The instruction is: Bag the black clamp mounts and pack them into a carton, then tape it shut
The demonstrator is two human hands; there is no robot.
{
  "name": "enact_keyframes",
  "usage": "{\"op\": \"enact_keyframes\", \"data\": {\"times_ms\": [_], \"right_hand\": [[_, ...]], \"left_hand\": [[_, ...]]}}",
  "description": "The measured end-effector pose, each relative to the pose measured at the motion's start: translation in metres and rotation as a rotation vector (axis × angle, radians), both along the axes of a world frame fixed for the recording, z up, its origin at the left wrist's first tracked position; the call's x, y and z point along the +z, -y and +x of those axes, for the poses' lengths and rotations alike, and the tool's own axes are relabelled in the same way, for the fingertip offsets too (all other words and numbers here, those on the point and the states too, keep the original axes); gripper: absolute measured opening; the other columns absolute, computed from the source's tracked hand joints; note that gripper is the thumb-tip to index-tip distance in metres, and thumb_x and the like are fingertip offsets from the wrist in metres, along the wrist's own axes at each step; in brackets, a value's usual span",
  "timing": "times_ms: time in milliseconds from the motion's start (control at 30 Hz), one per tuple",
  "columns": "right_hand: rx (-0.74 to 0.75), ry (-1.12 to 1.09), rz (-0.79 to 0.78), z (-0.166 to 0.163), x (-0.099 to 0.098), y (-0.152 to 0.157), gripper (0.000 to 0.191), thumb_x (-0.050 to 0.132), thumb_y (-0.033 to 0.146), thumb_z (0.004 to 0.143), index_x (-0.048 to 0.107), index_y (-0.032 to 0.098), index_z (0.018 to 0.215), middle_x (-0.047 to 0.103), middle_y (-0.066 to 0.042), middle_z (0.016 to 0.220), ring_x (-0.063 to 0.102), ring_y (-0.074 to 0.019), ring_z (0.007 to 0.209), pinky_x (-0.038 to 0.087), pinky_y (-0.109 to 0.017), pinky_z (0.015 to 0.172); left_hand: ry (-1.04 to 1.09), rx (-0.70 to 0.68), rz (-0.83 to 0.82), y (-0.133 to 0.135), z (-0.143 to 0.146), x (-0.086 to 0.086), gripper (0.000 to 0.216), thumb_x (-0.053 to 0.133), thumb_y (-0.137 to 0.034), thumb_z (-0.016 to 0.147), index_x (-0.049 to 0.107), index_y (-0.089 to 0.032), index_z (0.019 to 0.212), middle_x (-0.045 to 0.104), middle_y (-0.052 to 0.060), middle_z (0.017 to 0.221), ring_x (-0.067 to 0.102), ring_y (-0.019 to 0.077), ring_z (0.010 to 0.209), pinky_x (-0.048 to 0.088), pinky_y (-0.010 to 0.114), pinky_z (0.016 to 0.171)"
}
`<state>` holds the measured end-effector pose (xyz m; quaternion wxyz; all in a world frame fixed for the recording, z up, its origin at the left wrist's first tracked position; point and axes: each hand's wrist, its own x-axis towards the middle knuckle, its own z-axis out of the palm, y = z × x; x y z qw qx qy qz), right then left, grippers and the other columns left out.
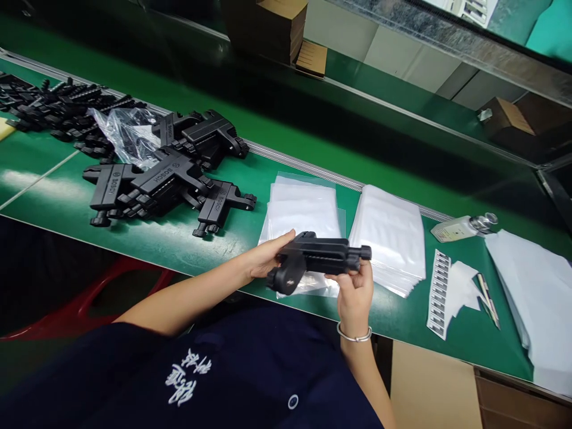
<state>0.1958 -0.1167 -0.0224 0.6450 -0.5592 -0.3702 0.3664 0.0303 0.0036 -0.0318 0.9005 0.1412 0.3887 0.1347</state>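
Note:
Between both hands I hold a black plastic clamp mount (324,253) above the bench edge. My left hand (270,255) grips its left end, near a round knob-like part. My right hand (356,286) holds the other end from below, beside small black knobs. Under the mount lie clear plastic bags (306,211) in a loose stack. To the left, several similar black mounts marked BOSCH (165,179) are heaped on the green bench. A thicker stack of plastic bags (391,232) sits just right of my right hand.
A pile of smaller black parts (58,104) and a crumpled clear bag (127,134) lie far left. On the right are a pump bottle (462,227), a label strip (439,292), pens (488,301) and white sheets (536,298). Shelves with cartons (281,27) stand behind.

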Motion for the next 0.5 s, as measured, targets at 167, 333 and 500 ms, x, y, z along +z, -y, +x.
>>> {"op": "enact_keyframes", "data": {"times_ms": [167, 333, 500], "right_hand": [[0.088, 0.631, 0.131, -0.018, 0.010, 0.008, 0.044, 0.075, 0.033, 0.077, 0.054, 0.024, 0.115, 0.068, -0.001, 0.085, 0.069, -0.0176, 0.070, 0.061, -0.032, 0.066], [0.094, 0.703, 0.141, -0.021, 0.015, 0.008, 0.044, 0.070, 0.032, 0.083, 0.052, 0.024, 0.122, 0.069, -0.002, 0.085, 0.070, -0.0181, 0.074, 0.060, -0.031, 0.067], [0.057, 0.655, -0.027, 0.058, 0.009, 0.021, 0.050, 0.064, 0.042, 0.085, 0.053, 0.024, 0.131, 0.070, -0.008, 0.109, 0.071, -0.0210, 0.088, 0.058, -0.038, 0.081]], "left_hand": [[0.060, -0.060, -0.048, -0.001, 0.014, -0.017, 0.040, 0.051, -0.046, 0.095, 0.068, -0.010, 0.094, 0.071, 0.008, 0.071, 0.067, 0.0187, 0.062, 0.054, 0.029, 0.067], [0.132, -0.083, -0.051, 0.002, 0.026, -0.022, 0.043, 0.056, -0.048, 0.091, 0.068, -0.009, 0.104, 0.073, 0.010, 0.076, 0.069, 0.0217, 0.069, 0.054, 0.034, 0.073], [-0.092, -0.038, 0.065, -0.004, 0.026, -0.016, 0.041, 0.058, -0.050, 0.088, 0.069, -0.012, 0.095, 0.071, 0.007, 0.075, 0.063, 0.0161, 0.057, 0.051, 0.027, 0.058]]}}
